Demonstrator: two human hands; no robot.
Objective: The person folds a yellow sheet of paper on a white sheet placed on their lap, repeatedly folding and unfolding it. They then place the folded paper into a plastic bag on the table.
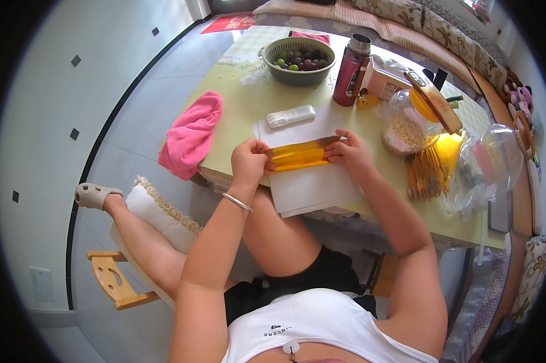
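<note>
So both hands are up front over the table [240,106], sharing one strip of shiny gold foil paper [302,155]. The left hand [247,162] has the strip's left end, and its grip is pinching that end between thumb and fingers. The right hand [351,153] does the same at the other end, grip pinched on the foil, with a couple of fingertips up along the top edge. The strip runs almost level between them, its right end a touch higher, and sits above some white paper sheets [312,193] near the front edge of the table. Can't really tell if the foil is touching the paper or just over it.

Just beyond the strip there's a white bottle [291,117] lying on its side, partly over the paper. Farther back is a grey-green colander [300,78] with green and dark grapes [298,59] in it, and a dark red thermos [350,72] standing upright to its right, near a pink box [387,80].

Off the right hand's side there's a clear jar [403,134] with pale bits inside (too small to make out), then a bunch of gold folded papers [424,175] just in front of it, and a see-through plastic bag [497,160] further right. Over on the left, a bright pink cloth [191,136] is draped over the table's edge. There's also a silvery bangle [237,202] on the left wrist.
</note>
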